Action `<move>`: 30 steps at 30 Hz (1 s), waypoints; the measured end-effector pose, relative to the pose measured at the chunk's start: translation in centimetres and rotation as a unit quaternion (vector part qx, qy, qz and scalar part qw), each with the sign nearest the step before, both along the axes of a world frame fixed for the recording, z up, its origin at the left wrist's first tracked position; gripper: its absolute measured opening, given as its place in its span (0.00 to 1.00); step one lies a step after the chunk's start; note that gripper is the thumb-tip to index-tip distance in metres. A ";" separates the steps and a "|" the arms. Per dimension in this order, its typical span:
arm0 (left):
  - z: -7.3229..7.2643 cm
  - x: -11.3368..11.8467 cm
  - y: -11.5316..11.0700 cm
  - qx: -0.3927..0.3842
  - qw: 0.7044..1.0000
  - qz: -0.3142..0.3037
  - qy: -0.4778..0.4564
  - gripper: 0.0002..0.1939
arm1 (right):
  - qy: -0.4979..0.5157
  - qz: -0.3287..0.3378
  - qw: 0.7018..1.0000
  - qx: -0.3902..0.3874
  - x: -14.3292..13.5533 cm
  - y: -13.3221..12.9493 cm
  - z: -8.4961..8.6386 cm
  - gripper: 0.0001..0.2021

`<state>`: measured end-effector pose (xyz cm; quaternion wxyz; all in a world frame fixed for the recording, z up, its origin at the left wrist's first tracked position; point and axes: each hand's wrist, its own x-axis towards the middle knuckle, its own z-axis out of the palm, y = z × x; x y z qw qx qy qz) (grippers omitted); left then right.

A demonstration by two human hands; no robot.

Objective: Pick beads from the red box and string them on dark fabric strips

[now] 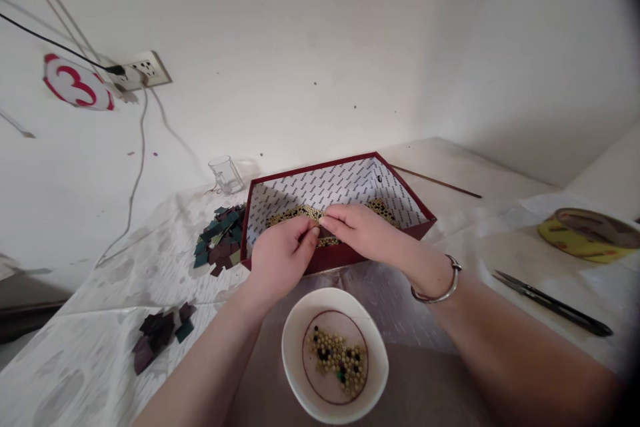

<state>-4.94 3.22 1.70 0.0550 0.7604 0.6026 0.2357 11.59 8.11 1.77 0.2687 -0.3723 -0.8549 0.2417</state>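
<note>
Over the front of a red-edged box (320, 173) lined with printed paper, my two hands meet fingertip to fingertip. My left hand (283, 250) is closed in a pinch, thumb toward the right. Opposite it, my right hand (357, 230) also pinches, with a metal bangle on the wrist. What sits between the fingertips is too small to make out. Strings of yellowish and black beads (380, 209) lie inside the box, partly hidden by my hands. Nearer to me stands a white bowl (295, 353) holding loose yellowish, dark and a few green beads (335, 357).
Left of the box is a heap of dark green and brown pieces (220, 237), with a smaller pile (160, 333) closer. A glass cup (226, 175) stands behind. To the right lie a thin stick (435, 181), black-handled snips (555, 303) and a yellow tape roll (575, 240).
</note>
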 end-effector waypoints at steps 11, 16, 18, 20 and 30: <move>0.0 0.1 -0.1 0.001 1.000 0.004 0.008 0.13 | 0.000 0.003 1.000 -0.009 0.1 0.1 -0.1 0.13; 0.0 0.0 -0.1 0.003 1.000 0.008 0.014 0.13 | -0.009 0.033 0.999 -0.035 0.3 0.2 0.0 0.10; 0.0 0.1 -0.1 0.003 1.000 0.011 0.012 0.12 | -0.009 0.055 0.997 -0.046 0.4 0.3 0.0 0.06; 0.0 0.1 -0.1 0.002 1.000 0.013 0.015 0.12 | -0.010 0.040 0.999 -0.028 0.3 0.2 -0.1 0.08; 0.1 0.2 -0.1 0.008 1.000 0.015 0.023 0.12 | -0.021 0.034 0.999 -0.028 0.3 0.1 -0.1 0.06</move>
